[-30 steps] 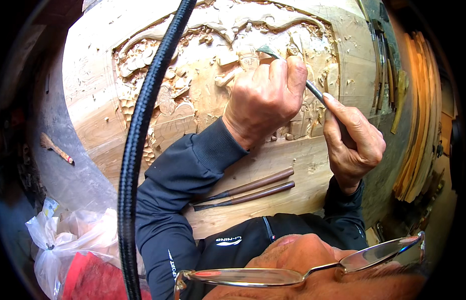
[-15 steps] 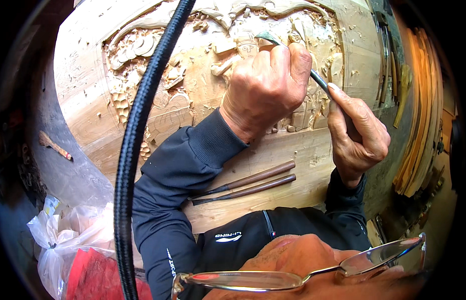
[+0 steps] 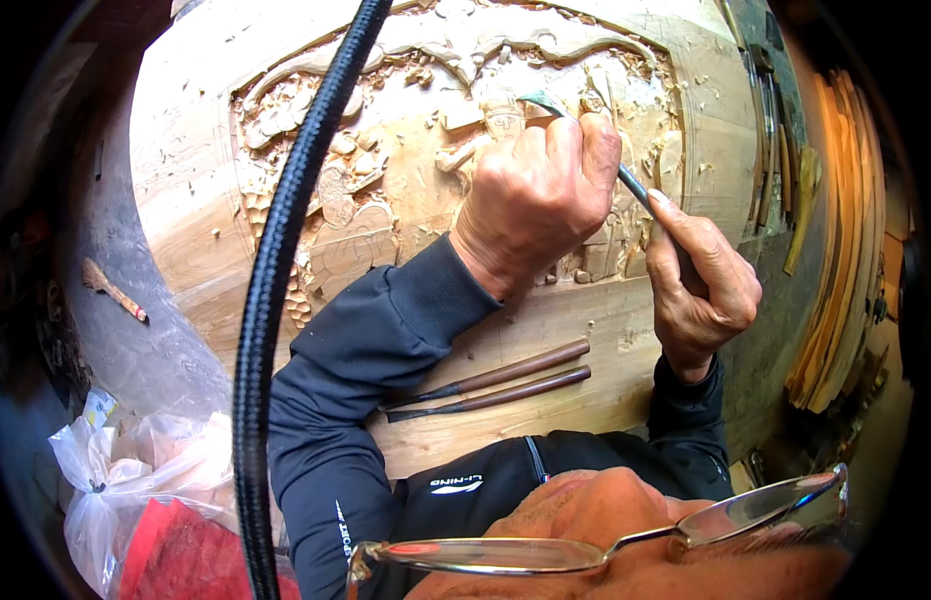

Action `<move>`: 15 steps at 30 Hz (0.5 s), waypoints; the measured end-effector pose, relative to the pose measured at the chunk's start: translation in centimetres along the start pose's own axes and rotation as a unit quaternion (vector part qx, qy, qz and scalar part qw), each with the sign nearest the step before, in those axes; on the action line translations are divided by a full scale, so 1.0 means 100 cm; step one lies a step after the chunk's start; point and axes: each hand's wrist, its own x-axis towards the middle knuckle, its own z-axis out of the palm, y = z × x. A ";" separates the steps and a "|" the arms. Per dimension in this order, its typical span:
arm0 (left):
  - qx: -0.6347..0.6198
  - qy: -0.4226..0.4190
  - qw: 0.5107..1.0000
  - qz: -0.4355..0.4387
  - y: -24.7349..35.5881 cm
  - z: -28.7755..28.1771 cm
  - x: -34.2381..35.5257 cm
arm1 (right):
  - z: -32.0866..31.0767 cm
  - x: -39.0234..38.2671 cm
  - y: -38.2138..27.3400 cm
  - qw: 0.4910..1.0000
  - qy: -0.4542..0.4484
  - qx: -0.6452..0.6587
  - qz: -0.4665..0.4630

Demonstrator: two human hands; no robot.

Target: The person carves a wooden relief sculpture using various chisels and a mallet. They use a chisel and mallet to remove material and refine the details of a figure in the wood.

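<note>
A large pale wooden panel (image 3: 525, 310) lies before me, partly carved in relief, with a small carved head (image 3: 504, 122) near its middle. My left hand (image 3: 550, 185) is wrapped round the metal shaft of a carving gouge (image 3: 633, 185), close to its blade. The curved blade tip pokes out beyond my knuckles, just right of the carved head. My right hand (image 3: 707, 275) grips the rear of the same gouge, thumb along it; the handle is mostly hidden in the palm. Two more chisels with brown handles (image 3: 525, 367) lie side by side on the panel, below my left hand.
Wood chips (image 3: 415, 77) litter the carved area. A black braided cable (image 3: 285, 240) crosses the left of the view. At left lie a small brush (image 3: 113, 290), a clear plastic bag (image 3: 115, 470) and a red thing (image 3: 195, 555). More tools (image 3: 770, 140) and stacked boards (image 3: 840, 240) are at right.
The panel and the things on it sit slightly lower and further right in the view. Both hands keep their hold on the gouge, its blade still beside the carved head.
</note>
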 end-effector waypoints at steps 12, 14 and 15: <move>-0.002 -0.008 1.000 -0.002 0.001 0.000 0.000 | 0.001 -0.003 0.005 1.000 0.002 0.003 -0.006; 0.002 -0.013 1.000 -0.003 0.001 -0.001 0.000 | 0.002 -0.004 0.006 1.000 0.006 0.011 -0.005; 0.004 -0.015 1.000 -0.004 0.001 -0.001 0.001 | 0.002 -0.004 0.006 1.000 0.003 0.010 0.000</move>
